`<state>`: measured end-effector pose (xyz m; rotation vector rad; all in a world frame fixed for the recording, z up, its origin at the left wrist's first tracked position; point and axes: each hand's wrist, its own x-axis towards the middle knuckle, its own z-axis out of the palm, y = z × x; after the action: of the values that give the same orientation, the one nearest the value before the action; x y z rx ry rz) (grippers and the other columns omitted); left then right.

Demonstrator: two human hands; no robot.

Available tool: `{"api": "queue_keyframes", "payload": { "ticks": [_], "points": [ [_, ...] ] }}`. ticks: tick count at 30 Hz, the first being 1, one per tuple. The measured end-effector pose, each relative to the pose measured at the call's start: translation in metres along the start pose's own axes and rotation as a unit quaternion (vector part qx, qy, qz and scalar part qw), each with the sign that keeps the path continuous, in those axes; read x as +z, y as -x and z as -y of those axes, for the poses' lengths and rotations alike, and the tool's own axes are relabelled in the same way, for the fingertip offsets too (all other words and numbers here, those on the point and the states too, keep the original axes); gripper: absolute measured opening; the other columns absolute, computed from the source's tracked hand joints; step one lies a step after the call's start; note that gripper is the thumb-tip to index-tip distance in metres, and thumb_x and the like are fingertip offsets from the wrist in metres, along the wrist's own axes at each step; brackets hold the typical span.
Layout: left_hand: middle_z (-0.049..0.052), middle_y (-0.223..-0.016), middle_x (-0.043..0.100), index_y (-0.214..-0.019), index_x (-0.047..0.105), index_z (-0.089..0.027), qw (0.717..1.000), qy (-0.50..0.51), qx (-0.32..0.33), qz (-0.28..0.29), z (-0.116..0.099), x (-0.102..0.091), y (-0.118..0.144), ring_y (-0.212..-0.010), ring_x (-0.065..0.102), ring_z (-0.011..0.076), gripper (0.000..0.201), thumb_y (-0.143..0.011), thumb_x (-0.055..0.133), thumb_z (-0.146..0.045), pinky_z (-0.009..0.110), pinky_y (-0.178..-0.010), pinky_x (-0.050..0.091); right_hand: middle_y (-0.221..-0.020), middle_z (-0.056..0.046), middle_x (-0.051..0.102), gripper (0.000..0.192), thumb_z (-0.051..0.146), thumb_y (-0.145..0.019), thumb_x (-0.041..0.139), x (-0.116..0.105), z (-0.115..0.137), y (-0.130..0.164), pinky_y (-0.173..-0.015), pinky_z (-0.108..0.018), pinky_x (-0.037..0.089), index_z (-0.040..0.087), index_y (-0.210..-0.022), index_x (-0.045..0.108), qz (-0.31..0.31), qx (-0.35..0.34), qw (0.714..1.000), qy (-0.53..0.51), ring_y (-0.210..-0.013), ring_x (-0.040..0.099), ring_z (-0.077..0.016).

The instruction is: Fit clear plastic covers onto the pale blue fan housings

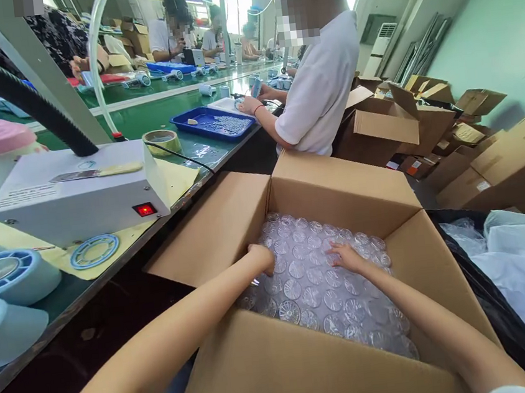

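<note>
In the head view, one line per thing:

Room: a factory hall with pale green walls, stacked cartons along the right side and other people at work further down the line.
Surface: a long green workbench (151, 117) runs along the left, its dark front edge just beside the carton.
On the bench: a white box unit (78, 191) with a lit red switch, a roll of tape (161, 142), a blue tray (215, 123) and white round housings (11, 276) at the near end.
Carton: an open cardboard box (332, 192) stands below the bench edge, all flaps folded outward.
Bubble wrap (321, 281): a clear sheet lies across the inside of the box.
Left hand (262, 258): curled, fingers pushed down into the wrap at the box's left wall; how far they close is hidden.
Right hand (344, 255): flat and spread, palm down, pressing on the wrap near the middle.
Co-worker: a person in a white shirt (321, 90) stands just behind the box's far flap.
Right side: a black bag (490, 310) holding clear plastic touches the right flap.
Open room: tight on all sides; free space only above the box.
</note>
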<state>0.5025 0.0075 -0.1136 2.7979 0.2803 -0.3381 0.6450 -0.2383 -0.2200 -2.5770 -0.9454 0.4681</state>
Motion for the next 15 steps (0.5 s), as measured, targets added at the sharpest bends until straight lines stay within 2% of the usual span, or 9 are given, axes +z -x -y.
{"api": "queue_keyframes", "payload": {
  "ticks": [3,6,12,15],
  "points": [
    [0.010,-0.121,0.059,-0.119,0.056,-0.015,0.999,-0.037,0.005,0.018,-0.024,0.002,-0.021,-0.106,0.060,0.0232,0.033,-0.090,0.057,-0.031,0.045,-0.089,0.052,-0.120,-0.009,0.060,0.024,0.029,-0.093,0.059,0.013,-0.003,0.007,-0.090,-0.045,0.051,0.015,-0.113,0.061,-0.030,0.017,0.999,0.006,-0.105,0.060,-0.0226],
    [0.011,-0.126,0.056,-0.120,0.056,-0.015,0.997,-0.045,0.055,0.012,-0.042,0.006,-0.031,-0.114,0.056,0.0254,0.034,-0.090,0.058,-0.031,0.049,-0.096,0.047,-0.112,-0.007,0.063,0.021,0.030,-0.094,0.057,0.020,-0.006,0.003,-0.084,-0.040,0.054,0.016,-0.110,0.061,-0.066,0.028,0.997,0.015,-0.096,0.063,-0.0196],
    [0.011,-0.132,0.053,-0.119,0.058,-0.015,0.991,-0.005,0.132,0.008,-0.034,0.011,-0.029,-0.123,0.049,0.0284,0.034,-0.088,0.060,-0.030,0.054,-0.103,0.039,-0.106,-0.006,0.064,0.020,0.031,-0.094,0.057,0.010,-0.003,-0.015,-0.082,-0.039,0.053,0.014,-0.105,0.062,-0.111,-0.007,0.994,-0.008,-0.092,0.063,-0.0188],
    [0.015,-0.142,0.045,-0.130,0.050,-0.014,0.985,0.047,0.164,-0.008,-0.035,0.011,-0.030,-0.131,0.042,0.0315,0.055,-0.081,0.069,-0.031,0.052,-0.106,0.037,-0.099,-0.005,0.064,0.020,0.032,-0.094,0.057,-0.004,0.013,-0.011,-0.079,-0.038,0.053,0.014,-0.101,0.062,-0.120,-0.055,0.990,-0.047,-0.087,0.063,-0.0177]
  ]
}}
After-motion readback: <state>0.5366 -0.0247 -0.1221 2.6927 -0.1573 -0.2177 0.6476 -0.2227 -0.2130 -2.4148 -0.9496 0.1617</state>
